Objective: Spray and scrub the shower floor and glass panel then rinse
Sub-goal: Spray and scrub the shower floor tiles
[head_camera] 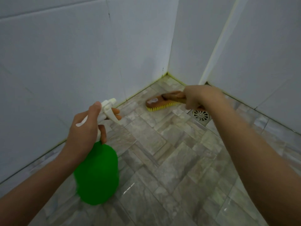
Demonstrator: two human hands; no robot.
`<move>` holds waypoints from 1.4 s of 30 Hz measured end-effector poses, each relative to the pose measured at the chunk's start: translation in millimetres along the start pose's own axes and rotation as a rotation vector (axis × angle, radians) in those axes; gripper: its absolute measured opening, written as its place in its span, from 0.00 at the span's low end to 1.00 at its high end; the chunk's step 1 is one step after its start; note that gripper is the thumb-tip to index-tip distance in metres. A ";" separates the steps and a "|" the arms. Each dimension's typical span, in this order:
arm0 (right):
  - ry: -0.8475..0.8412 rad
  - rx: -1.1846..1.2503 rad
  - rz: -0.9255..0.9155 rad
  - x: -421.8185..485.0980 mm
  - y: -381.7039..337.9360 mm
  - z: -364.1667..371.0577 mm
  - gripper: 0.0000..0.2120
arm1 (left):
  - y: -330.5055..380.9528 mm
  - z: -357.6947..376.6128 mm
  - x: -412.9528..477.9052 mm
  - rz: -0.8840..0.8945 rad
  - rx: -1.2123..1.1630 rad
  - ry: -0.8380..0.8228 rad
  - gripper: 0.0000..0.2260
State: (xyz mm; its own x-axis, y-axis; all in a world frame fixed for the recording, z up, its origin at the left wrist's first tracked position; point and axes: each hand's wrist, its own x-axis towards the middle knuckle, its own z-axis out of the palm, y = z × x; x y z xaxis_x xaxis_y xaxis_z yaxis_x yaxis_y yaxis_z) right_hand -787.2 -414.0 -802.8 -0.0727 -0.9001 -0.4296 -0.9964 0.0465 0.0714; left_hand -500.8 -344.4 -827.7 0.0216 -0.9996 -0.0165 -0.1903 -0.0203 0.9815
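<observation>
While both hands are working over the floor, the count is reading so:
Things: one spray bottle [97, 170]; one scrub brush [161, 101]; one drain [200, 115]; two hands.
Left hand [84, 128]: wrapping closed around the bottle's white neck; fingers [116, 113] curling over the trigger; green body hanging below the fist.
Right hand [197, 97]: clenching tight on the brush handle; bristles pressing on the shower floor [162, 160] ahead of the knuckles; drain lying just beneath the wrist.
</observation>
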 end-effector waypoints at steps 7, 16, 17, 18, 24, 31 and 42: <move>-0.007 0.093 -0.003 -25.5 -24.3 1.9 0.18 | -4.7 -14.5 -18.0 -0.006 0.071 -0.001 0.22; 0.010 0.127 -0.186 -39.9 -97.1 28.0 0.36 | -3.5 -40.9 -38.4 0.007 0.088 0.015 0.22; -0.013 0.060 -0.188 -45.0 -98.8 23.3 0.33 | -2.4 -44.1 -40.3 0.012 0.091 0.015 0.22; -0.007 0.002 -0.189 -52.5 -103.7 21.4 0.31 | -0.7 -48.0 -40.9 0.012 0.084 0.023 0.22; 0.016 0.126 -0.306 -69.8 -138.5 44.2 0.39 | 7.6 -63.6 -49.5 -0.006 0.057 0.048 0.33; -0.001 -0.065 -0.379 -104.2 -178.8 43.1 0.33 | 21.4 -94.8 -67.4 -0.014 0.036 0.045 0.22; -0.081 -0.186 -0.409 -173.2 -149.2 54.6 0.41 | 8.4 -126.7 -110.6 -0.059 0.184 -0.004 0.23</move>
State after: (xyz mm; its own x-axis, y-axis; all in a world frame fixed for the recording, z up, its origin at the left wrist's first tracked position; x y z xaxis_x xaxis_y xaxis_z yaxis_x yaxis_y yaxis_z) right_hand -628.3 -241.3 -788.2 0.3143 -0.7914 -0.5244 -0.9197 -0.3907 0.0384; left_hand -380.4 -231.7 -793.5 0.0340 -0.9967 -0.0742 -0.3649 -0.0815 0.9275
